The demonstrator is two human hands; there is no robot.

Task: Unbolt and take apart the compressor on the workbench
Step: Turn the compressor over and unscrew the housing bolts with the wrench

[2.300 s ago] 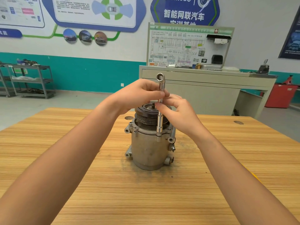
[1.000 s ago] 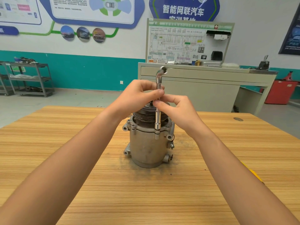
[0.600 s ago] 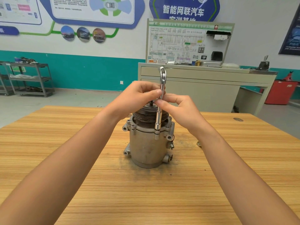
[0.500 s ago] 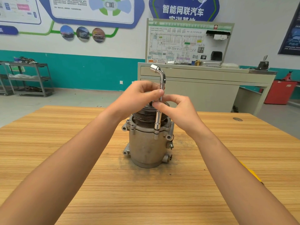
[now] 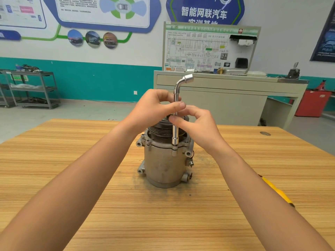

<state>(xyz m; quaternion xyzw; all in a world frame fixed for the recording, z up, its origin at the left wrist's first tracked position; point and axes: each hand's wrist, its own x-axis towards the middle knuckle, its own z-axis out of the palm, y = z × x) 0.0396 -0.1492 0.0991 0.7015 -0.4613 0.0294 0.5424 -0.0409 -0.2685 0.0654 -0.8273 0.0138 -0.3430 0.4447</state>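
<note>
Compressor (image 5: 164, 165) — stands on end at the middle of the surface (image 5: 72, 160), pulley uppermost, so its rim fastenings face up within reach.
Wrench (image 5: 175, 132) — L-shaped socket type. The shaft is vertical and the lower socket sits on the compressor's near rim, presumably over a bolt hidden inside it. The bent end is above the compressor.
Left hand (image 5: 154, 107) — thumb and fingers pinch the shaft above the pulley.
Right hand (image 5: 197, 124) — fingertips pinch the shaft just beneath. The light two-handed grip probably suits twirling out a loosened bolt.
Yellow tool (image 5: 277, 192) — right of the compressor, partly behind the forearm.
</note>
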